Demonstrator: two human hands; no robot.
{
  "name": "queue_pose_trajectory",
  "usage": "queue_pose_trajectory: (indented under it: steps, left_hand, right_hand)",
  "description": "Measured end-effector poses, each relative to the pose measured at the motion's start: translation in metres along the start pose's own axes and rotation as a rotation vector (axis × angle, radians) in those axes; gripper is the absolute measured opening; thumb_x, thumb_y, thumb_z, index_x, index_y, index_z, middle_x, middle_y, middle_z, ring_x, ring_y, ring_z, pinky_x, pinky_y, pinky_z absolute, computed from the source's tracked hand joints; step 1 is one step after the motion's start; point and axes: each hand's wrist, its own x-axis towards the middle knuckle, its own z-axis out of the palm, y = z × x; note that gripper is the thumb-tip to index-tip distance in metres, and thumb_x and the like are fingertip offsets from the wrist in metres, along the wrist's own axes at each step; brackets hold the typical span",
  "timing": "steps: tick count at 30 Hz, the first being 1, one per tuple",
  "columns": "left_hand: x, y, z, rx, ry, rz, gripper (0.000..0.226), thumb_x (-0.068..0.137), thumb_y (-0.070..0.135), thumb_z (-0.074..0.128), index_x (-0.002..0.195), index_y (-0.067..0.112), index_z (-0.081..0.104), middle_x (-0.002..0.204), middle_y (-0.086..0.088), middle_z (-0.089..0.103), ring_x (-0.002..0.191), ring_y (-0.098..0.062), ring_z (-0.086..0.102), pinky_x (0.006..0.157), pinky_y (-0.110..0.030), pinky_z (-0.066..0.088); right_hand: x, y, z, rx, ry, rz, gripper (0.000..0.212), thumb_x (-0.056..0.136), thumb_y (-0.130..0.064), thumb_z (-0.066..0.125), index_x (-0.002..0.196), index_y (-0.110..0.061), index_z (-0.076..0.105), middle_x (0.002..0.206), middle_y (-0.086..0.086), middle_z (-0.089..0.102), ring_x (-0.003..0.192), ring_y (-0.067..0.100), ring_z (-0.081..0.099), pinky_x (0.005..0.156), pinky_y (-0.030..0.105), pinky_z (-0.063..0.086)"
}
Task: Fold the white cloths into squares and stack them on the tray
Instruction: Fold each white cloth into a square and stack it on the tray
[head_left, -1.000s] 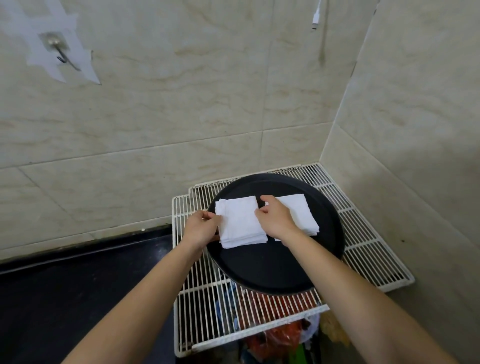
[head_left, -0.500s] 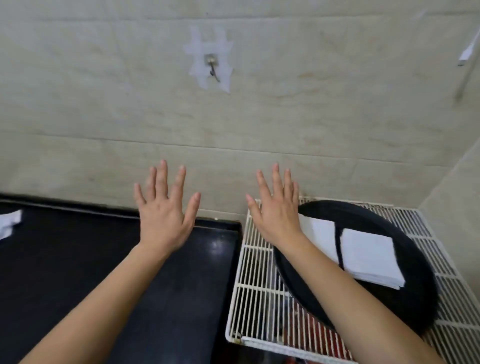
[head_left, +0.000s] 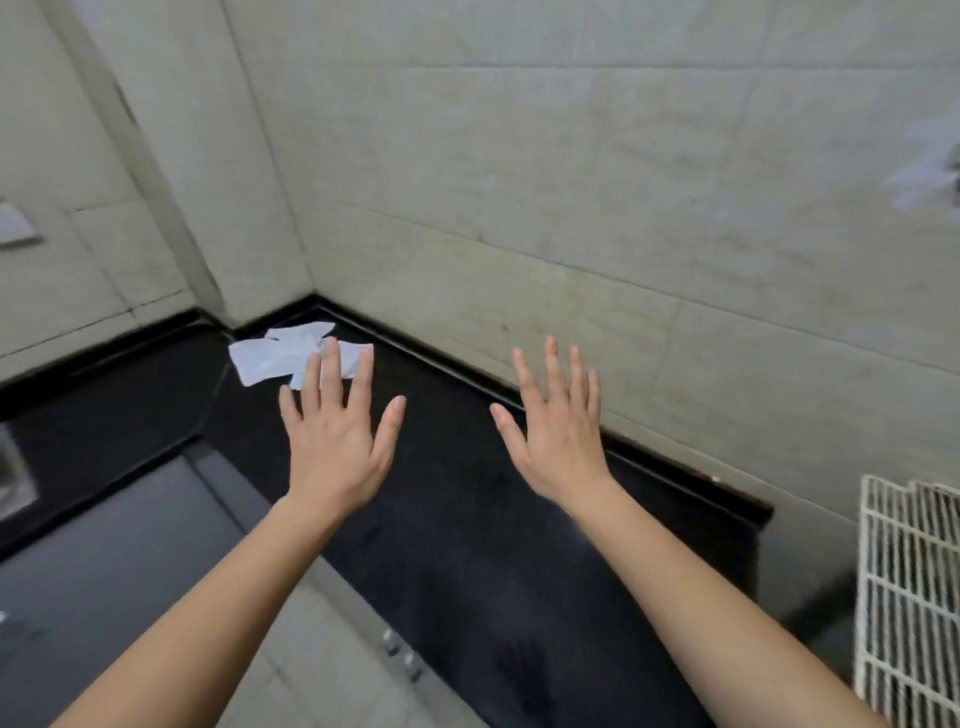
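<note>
The white cloths (head_left: 270, 358) lie in a loose, unfolded heap in the far left corner of the black counter (head_left: 467, 519), the heap's long axis running left to right. Its right end is hidden behind the fingertips of the left hand (head_left: 337, 447). That hand and the right hand (head_left: 558, 447) hover palm-down, fingers spread, grasping nothing. Blur makes the number of cloths hard to tell. A white wire rack (head_left: 909, 597) is cut off at the right edge
</note>
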Motion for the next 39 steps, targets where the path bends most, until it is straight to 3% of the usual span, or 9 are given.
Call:
queue_pose_trajectory:
  steps: [5, 9, 22, 35, 39]
  left_hand:
    - [0.010, -0.149, -0.025, 0.036, 0.001, -0.085, 0.075, 0.096, 0.065, 0.017, 0.157, 0.021, 0.023, 0.166, -0.012, 0.008, 0.152, -0.034, 0.009, 0.117, -0.065, 0.013]
    - [0.025, -0.228, -0.029, 0.054, -0.029, -0.141, 0.075, 0.097, 0.065, 0.016, 0.158, 0.022, 0.019, 0.167, -0.011, 0.006, 0.153, -0.032, 0.005, 0.118, -0.064, 0.012]
    - [0.120, -0.369, 0.011, 0.203, -0.072, -0.248, 0.074, 0.097, 0.064, 0.015, 0.159, 0.023, 0.017, 0.167, -0.011, 0.004, 0.153, -0.032, 0.005, 0.118, -0.063, 0.012]
    - [0.211, -0.544, 0.058, 0.297, -0.223, -0.333, 0.078, 0.092, 0.071, 0.009, 0.159, 0.032, 0.001, 0.166, -0.008, -0.015, 0.153, -0.031, -0.012, 0.119, -0.064, 0.005]
    - [0.257, -0.608, 0.078, 0.268, -0.257, -0.273, 0.076, 0.093, 0.071, 0.008, 0.158, 0.032, -0.005, 0.164, -0.009, -0.020, 0.152, -0.032, -0.015, 0.119, -0.064, 0.003]
  right_hand:
    - [0.049, -0.140, 0.064, 0.017, -0.077, -0.095, 0.070, 0.102, -0.060, 0.027, 0.160, -0.024, 0.014, 0.168, 0.013, -0.002, 0.153, 0.040, -0.002, 0.123, 0.057, 0.005]
    - [0.077, -0.208, 0.103, 0.027, -0.118, -0.127, 0.071, 0.101, -0.060, 0.026, 0.160, -0.023, 0.016, 0.168, 0.015, 0.002, 0.153, 0.040, 0.002, 0.123, 0.057, 0.005]
    - [0.242, -0.316, 0.226, 0.056, -0.227, -0.302, 0.071, 0.100, -0.058, 0.028, 0.158, -0.019, 0.022, 0.166, 0.019, 0.011, 0.150, 0.046, 0.014, 0.120, 0.060, 0.016]
    - [0.370, -0.440, 0.347, 0.063, -0.337, -0.398, 0.075, 0.102, -0.057, 0.030, 0.161, -0.020, 0.002, 0.168, 0.011, -0.007, 0.154, 0.038, -0.007, 0.122, 0.051, -0.003]
    - [0.408, -0.474, 0.382, 0.016, -0.317, -0.357, 0.073, 0.100, -0.058, 0.023, 0.161, -0.020, 0.007, 0.168, 0.013, 0.000, 0.154, 0.040, 0.000, 0.123, 0.053, 0.003]
